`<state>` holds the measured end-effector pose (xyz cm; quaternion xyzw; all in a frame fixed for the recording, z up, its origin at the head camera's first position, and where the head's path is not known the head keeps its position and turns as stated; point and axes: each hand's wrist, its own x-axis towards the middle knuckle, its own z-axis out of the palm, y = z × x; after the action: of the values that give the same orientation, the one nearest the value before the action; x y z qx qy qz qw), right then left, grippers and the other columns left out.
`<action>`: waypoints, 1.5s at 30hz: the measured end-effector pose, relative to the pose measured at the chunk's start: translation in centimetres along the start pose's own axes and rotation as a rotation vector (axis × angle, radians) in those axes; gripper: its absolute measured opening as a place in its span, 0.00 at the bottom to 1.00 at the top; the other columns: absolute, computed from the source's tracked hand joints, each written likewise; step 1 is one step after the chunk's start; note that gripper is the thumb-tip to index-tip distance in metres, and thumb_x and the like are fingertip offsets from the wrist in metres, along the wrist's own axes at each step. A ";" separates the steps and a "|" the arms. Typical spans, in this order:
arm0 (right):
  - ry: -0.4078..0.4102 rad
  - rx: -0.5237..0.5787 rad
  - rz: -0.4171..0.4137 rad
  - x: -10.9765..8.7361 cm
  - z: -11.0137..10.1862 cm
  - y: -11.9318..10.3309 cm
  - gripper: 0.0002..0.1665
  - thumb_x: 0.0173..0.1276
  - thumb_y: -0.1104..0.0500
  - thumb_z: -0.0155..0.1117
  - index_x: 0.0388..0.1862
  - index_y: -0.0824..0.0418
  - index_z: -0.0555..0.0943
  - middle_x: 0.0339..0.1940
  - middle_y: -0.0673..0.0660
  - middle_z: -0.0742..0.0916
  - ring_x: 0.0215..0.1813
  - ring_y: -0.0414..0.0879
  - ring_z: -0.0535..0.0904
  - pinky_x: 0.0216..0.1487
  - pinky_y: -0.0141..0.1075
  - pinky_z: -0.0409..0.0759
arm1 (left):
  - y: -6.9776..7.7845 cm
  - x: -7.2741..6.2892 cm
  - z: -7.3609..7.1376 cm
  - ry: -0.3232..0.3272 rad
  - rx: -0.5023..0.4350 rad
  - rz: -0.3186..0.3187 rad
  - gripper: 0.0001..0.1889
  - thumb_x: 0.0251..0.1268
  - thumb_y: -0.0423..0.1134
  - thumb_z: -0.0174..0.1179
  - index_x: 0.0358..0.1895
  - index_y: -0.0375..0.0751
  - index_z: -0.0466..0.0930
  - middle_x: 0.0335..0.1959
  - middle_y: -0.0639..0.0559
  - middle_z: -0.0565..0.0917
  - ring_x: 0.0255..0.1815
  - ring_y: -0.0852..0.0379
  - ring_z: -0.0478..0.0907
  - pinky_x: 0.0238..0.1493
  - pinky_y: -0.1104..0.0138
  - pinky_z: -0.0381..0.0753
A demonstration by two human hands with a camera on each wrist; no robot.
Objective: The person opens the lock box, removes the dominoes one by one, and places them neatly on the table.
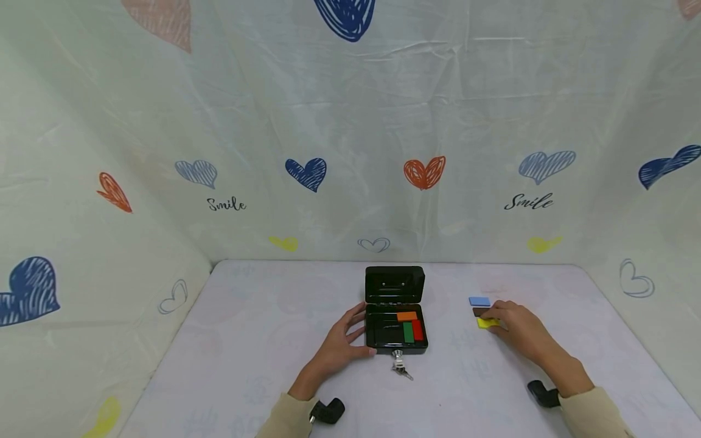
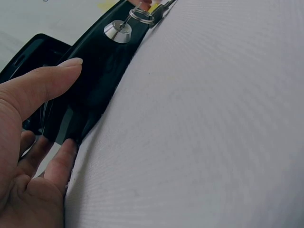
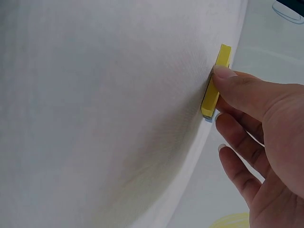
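A black metal cash box (image 1: 383,348) stands with its lid up, holding an orange block (image 1: 406,316), a red block (image 1: 418,330) and a green block (image 1: 408,333). My left hand (image 1: 342,344) rests against the box's left side with spread fingers, its thumb along the front wall near the corner. Keys (image 1: 402,369) hang from the front lock (image 2: 118,31). To the right, my right hand (image 1: 517,328) pinches a yellow block (image 3: 216,80) between thumb and fingers, the other fingers loose. Just behind it lie a brown block (image 1: 478,311), partly covered by fingers, and a blue block (image 1: 479,301).
The box and blocks are on a white-covered table (image 1: 257,316). A pale curtain (image 1: 350,109) printed with hearts rises behind and at both sides. Black wrist mounts (image 1: 328,412) stick out from the sleeves.
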<state>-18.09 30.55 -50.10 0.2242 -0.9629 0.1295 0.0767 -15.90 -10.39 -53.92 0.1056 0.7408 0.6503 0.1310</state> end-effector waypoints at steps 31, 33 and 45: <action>0.213 0.050 -0.246 1.9 -0.6 -5.8 0.22 0.47 0.69 0.88 0.41 0.57 0.91 0.39 0.47 0.88 0.43 0.46 0.85 0.44 0.43 0.91 | 0.2 0.0 0.0 0.002 0.013 0.000 0.53 0.57 0.24 0.77 0.85 0.47 0.57 0.82 0.35 0.63 0.77 0.32 0.68 0.69 0.56 0.82; 0.200 0.051 -0.245 2.1 -0.4 -6.4 0.21 0.48 0.69 0.87 0.42 0.57 0.91 0.40 0.47 0.88 0.44 0.46 0.85 0.45 0.43 0.91 | 0.1 0.0 0.0 0.002 0.013 0.002 0.53 0.57 0.25 0.77 0.85 0.47 0.57 0.82 0.35 0.63 0.77 0.32 0.69 0.69 0.56 0.82; 0.096 0.061 -0.193 3.2 0.2 -9.6 0.19 0.55 0.65 0.86 0.45 0.54 0.92 0.43 0.47 0.89 0.47 0.45 0.85 0.49 0.41 0.91 | 0.1 0.0 0.0 0.002 0.002 -0.005 0.53 0.57 0.24 0.77 0.85 0.47 0.58 0.81 0.34 0.64 0.77 0.31 0.69 0.68 0.55 0.83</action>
<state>-16.64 20.85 -47.52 0.3118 -0.9276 0.1612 0.1279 -15.92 -10.39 -53.82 0.1032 0.7420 0.6492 0.1317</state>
